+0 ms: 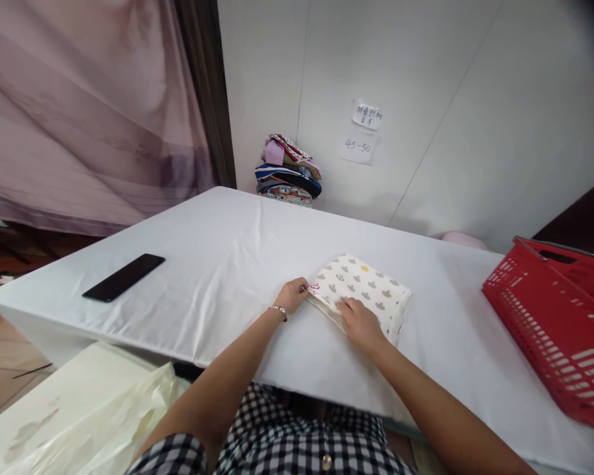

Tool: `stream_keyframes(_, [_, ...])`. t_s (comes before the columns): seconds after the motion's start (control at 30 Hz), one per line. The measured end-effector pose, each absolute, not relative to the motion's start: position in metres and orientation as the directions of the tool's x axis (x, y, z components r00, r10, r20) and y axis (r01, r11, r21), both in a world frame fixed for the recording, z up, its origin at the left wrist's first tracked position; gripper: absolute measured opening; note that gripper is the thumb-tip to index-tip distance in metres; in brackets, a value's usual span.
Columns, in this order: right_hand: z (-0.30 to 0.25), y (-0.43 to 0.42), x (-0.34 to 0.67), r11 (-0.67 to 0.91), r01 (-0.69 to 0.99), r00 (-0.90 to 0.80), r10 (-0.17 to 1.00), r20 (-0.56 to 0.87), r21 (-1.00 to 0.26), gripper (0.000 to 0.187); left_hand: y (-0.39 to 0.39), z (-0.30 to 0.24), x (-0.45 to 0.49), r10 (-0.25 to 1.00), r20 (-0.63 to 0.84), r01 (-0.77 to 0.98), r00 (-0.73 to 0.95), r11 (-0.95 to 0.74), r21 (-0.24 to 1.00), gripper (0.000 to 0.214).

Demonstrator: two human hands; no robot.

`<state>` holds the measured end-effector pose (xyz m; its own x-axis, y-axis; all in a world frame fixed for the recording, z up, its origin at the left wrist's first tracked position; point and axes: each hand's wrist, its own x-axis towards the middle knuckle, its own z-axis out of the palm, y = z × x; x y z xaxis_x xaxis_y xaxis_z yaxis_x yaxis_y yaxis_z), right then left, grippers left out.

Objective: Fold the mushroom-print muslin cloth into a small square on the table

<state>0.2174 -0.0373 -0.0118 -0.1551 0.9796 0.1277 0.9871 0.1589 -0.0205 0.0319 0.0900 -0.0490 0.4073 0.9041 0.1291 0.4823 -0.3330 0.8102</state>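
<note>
A folded cream cloth [363, 287] with a print of grey clouds and a few coloured marks lies on the white-covered table [228, 264]. My left hand [293, 294], with a bracelet at the wrist, pinches the cloth's left corner. Along its near edge, my right hand [360, 322] is closed on the fabric with fingers curled over the fold. Several layers show at that near edge, slightly apart. Part of the near side is hidden under my right hand.
A red plastic basket [539, 330] stands at the table's right end. On the left lies a flat black slab [125, 277]. Folded fabrics [288, 173] are piled beyond the far edge, by the wall. A pale plastic bag [123, 415] sits on a white surface at lower left.
</note>
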Motion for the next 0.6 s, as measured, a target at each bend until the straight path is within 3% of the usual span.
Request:
stream_keyframes(0.1, [-0.012, -0.044, 0.216, 0.198, 0.980, -0.195, 0.970, 0.146, -0.005, 0.028, 0.090, -0.051, 0.026, 0.890, 0.167, 0.534, 0.424, -0.394, 0.748, 0.011])
stream_keyframes(0.27, [-0.017, -0.056, 0.220, 0.272, 0.962, -0.266, 0.945, 0.190, -0.007, 0.029, 0.089, -0.047, 0.016, 0.869, 0.147, 0.702, 0.473, -0.473, 0.533, 0.007])
stream_keyframes(0.4, [-0.020, -0.070, 0.231, 0.298, 0.953, -0.281, 0.935, 0.218, -0.047, 0.032, 0.083, -0.044, 0.016, 0.868, 0.145, 0.718, 0.475, -0.478, 0.506, 0.019])
stream_keyframes(0.5, [-0.020, -0.081, 0.238, 0.315, 0.944, -0.283, 0.925, 0.252, -0.096, 0.030, 0.077, -0.045, 0.021, 0.753, 0.323, 0.606, 0.574, -0.655, 0.451, 0.044])
stream_keyframes(0.6, [-0.021, -0.093, 0.248, 0.308, 0.939, -0.259, 0.926, 0.274, -0.153, 0.024, 0.069, -0.050, 0.030, 0.594, 0.422, 0.503, 0.685, -0.804, 0.316, 0.048])
